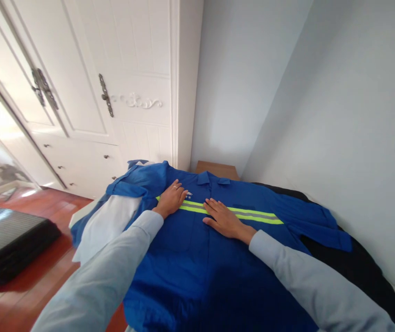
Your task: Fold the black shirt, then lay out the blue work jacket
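A blue work jacket (183, 253) with a collar and a yellow-and-grey reflective stripe across the chest lies spread out, front side up. My left hand (172, 199) rests flat on its chest beside a small white logo, fingers stretched out, a ring on one finger. Lower and to the right, my right hand (223, 219) lies palm down over the stripe near the front closure, its fingers extended. Neither hand grips the cloth. One jacket sleeve reaches out to the right; the other side bunches at the left.
White cloth (109, 221) shows under the jacket at left, and a black garment (350, 267) at right. Behind stand a wooden piece (217, 169) and a white wardrobe (142, 46). A black ribbed case (10, 244) sits on the reddish wood floor (50, 276). Walls close off the right.
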`<action>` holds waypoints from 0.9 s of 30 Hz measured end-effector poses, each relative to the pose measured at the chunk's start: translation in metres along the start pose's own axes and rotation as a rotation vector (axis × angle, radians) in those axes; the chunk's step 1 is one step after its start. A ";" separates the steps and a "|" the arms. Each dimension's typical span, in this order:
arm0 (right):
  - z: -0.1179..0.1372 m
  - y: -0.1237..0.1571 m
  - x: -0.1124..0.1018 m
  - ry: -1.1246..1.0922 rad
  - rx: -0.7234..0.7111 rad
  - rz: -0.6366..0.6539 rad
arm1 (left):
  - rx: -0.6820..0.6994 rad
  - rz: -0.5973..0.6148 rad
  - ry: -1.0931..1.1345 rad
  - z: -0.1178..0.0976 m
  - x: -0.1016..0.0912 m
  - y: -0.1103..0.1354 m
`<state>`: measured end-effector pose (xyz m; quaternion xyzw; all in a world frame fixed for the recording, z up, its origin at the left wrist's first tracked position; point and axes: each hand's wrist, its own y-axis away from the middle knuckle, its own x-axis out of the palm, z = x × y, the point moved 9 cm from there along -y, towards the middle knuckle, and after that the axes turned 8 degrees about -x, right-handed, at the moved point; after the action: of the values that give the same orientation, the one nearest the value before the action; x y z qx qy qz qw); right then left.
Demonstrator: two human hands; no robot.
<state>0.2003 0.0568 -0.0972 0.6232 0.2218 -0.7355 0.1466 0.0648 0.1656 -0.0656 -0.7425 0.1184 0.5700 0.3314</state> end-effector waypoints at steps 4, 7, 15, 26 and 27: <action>-0.004 0.000 -0.002 -0.001 0.012 0.020 | 0.022 0.110 0.006 0.006 -0.003 0.031; -0.006 0.001 -0.001 -0.004 0.025 0.037 | 0.035 0.197 0.007 0.014 -0.009 0.059; -0.009 0.001 0.000 0.017 0.067 0.048 | 0.030 0.219 -0.014 0.024 -0.028 0.125; -0.032 0.055 -0.006 0.058 0.175 0.102 | 0.123 0.116 -0.066 0.039 -0.048 0.170; -0.035 0.065 -0.008 0.070 0.173 0.115 | 0.136 0.107 -0.067 0.041 -0.049 0.173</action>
<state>0.2639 0.0187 -0.1031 0.6703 0.1265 -0.7201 0.1266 -0.0787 0.0515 -0.0870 -0.6914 0.1849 0.6021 0.3539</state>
